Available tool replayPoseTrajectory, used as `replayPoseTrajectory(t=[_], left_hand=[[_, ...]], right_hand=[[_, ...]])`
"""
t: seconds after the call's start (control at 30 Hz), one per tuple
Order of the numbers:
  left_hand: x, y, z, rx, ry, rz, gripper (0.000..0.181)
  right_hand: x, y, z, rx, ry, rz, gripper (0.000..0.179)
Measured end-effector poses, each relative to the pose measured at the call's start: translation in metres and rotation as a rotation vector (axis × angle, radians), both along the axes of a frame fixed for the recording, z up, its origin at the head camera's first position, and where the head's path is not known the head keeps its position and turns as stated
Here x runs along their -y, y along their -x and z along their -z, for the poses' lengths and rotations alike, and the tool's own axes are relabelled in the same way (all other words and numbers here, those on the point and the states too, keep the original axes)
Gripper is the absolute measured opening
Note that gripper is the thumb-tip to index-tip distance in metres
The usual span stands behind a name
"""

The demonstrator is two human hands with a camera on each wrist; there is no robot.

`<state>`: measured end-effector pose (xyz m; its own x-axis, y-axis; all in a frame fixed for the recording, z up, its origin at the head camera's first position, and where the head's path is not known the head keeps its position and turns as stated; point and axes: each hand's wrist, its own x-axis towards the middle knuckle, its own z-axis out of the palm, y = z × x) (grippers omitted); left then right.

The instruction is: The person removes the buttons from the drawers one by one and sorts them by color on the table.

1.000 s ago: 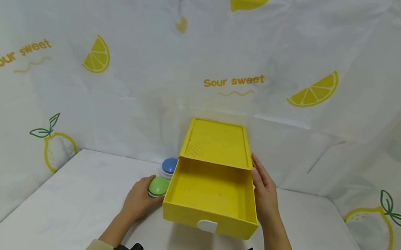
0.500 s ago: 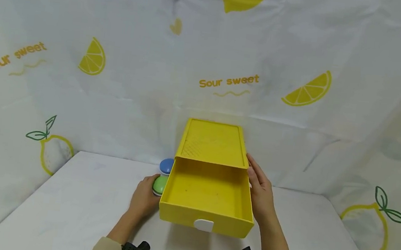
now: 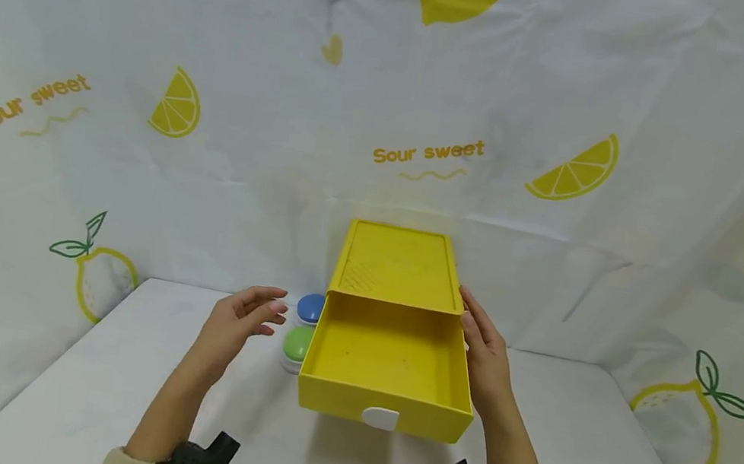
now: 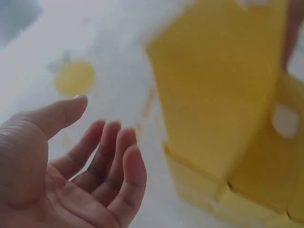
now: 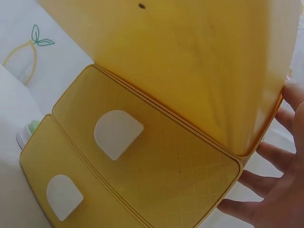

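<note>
A yellow drawer cabinet (image 3: 402,266) stands at the back of the table, its top drawer (image 3: 381,421) pulled out towards me. Two lower drawer fronts with white tab handles (image 5: 118,134) show in the right wrist view. Along the cabinet's right side rests my right hand (image 3: 488,364), fingers (image 5: 273,156) extended against the wall and edge. My left hand (image 3: 230,327) is raised to the left, fingers loosely bent, holding nothing. Between it and the cabinet are a green-topped round object (image 3: 296,344) with a white base and, behind, a blue-topped one (image 3: 310,308).
A white cloth printed with lemons hangs behind and beside the white table (image 3: 120,387). The cabinet's back is close to this cloth (image 3: 261,235). The pulled-out drawer juts forward over the table and casts a shadow.
My left hand shifted the green-topped object slightly right, closer to the cabinet, then let go and drew back up and left. The right hand stayed at the cabinet's side.
</note>
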<state>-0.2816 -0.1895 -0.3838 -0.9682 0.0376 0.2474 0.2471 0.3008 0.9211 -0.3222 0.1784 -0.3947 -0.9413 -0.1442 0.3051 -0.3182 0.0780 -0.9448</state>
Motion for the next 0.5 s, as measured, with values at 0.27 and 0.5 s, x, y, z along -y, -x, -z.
replayPoseTrajectory(t=[0.27,0.5], left_hand=[[-0.039,-0.076,-0.053,-0.114,-0.034,0.386,0.023],[-0.073,-0.083,-0.043,-0.003,0.113,0.368,0.023]], right_hand=[[-0.001,0.000,0.001,0.007,-0.001,0.017,0.051],[-0.002,-0.002,-0.002,0.028,-0.009,0.017,0.053]])
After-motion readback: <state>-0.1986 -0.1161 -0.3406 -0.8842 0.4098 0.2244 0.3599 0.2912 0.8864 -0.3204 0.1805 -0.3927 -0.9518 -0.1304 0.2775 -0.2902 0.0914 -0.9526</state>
